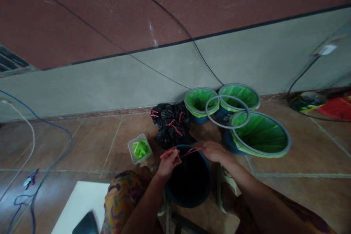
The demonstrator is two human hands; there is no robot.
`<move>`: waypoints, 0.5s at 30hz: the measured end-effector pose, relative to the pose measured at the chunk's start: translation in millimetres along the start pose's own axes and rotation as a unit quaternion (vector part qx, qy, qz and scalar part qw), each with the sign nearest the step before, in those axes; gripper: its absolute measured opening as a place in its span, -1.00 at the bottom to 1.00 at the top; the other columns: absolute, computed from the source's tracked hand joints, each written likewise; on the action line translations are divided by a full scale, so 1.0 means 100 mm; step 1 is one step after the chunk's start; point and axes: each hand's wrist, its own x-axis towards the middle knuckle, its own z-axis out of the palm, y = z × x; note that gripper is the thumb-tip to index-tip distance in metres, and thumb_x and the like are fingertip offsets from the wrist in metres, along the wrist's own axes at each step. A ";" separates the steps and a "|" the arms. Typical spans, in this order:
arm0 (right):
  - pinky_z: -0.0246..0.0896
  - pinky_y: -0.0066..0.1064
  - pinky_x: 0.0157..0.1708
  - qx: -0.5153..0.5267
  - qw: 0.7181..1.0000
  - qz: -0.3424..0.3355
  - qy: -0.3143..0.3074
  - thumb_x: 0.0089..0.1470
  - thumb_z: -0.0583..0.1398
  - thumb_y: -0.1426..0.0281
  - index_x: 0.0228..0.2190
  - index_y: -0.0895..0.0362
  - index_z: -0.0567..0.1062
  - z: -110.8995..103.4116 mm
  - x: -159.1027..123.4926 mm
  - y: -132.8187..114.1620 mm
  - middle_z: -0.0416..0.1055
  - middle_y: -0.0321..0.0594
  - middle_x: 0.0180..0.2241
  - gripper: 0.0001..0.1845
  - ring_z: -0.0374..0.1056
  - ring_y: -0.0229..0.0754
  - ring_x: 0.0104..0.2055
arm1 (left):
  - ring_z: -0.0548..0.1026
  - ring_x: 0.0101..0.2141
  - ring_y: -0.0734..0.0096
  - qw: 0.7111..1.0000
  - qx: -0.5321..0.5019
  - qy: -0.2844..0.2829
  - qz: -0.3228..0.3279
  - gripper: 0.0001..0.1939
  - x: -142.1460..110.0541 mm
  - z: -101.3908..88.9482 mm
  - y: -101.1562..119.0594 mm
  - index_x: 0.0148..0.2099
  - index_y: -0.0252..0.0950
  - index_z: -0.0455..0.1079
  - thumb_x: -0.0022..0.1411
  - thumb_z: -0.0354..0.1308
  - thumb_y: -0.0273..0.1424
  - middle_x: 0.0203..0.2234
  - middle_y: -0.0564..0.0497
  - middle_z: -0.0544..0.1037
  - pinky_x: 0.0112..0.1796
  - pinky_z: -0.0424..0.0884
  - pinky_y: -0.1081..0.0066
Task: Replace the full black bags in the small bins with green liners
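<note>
My left hand (169, 161) and my right hand (215, 151) are both closed on a red string (189, 150), which is stretched between them over the mouth of a dark blue bucket (189, 181) standing on the floor between my knees. The bucket's inside looks black. Just beyond it lie tied black plastic bags (171, 124) with red ties round them.
Three blue buckets lined with green bags (260, 133) stand at the right by the wall, a loose grey ring (227, 111) resting across them. A small clear tub of green pieces (139, 148) sits to the left. Blue and white cables (52, 146) trail at far left.
</note>
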 end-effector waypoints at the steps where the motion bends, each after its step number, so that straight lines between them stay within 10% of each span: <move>1: 0.27 -0.39 -0.34 0.036 0.999 -0.018 -0.005 0.14 0.12 0.35 -0.46 0.19 0.57 -0.03 -0.01 -0.05 0.57 -0.01 -0.37 -0.73 0.48 -0.13 -0.31 | 0.44 -0.44 0.55 1.000 0.016 0.000 0.004 -0.57 0.00 0.00 -0.02 -0.26 -0.32 0.45 -0.10 0.41 -0.14 -0.48 0.10 0.45 -0.24 0.43 0.38; 7: 0.29 -0.48 -0.35 0.389 0.906 -0.129 -0.106 0.05 0.16 0.28 -0.35 0.16 0.53 -0.11 -0.13 -0.34 0.48 -0.25 -0.45 -0.78 0.39 -0.28 -0.37 | 0.37 -0.47 0.55 0.983 0.167 -0.051 0.059 -0.67 0.05 0.00 -0.09 -0.18 -0.36 0.55 -0.08 0.32 -0.41 -0.53 0.12 0.44 -0.35 0.29 0.47; 15: 0.27 -0.40 -0.23 0.461 0.845 -0.227 -0.150 -0.03 0.22 0.27 -0.44 0.16 0.53 0.00 -0.26 -0.54 0.53 -0.24 -0.38 -0.80 0.40 -0.24 -0.29 | 0.48 -0.23 0.36 0.943 0.272 -0.126 0.142 -0.75 0.09 0.00 -0.23 -0.17 -0.32 0.52 0.19 0.18 -0.27 -0.28 0.01 0.58 -0.16 0.36 0.40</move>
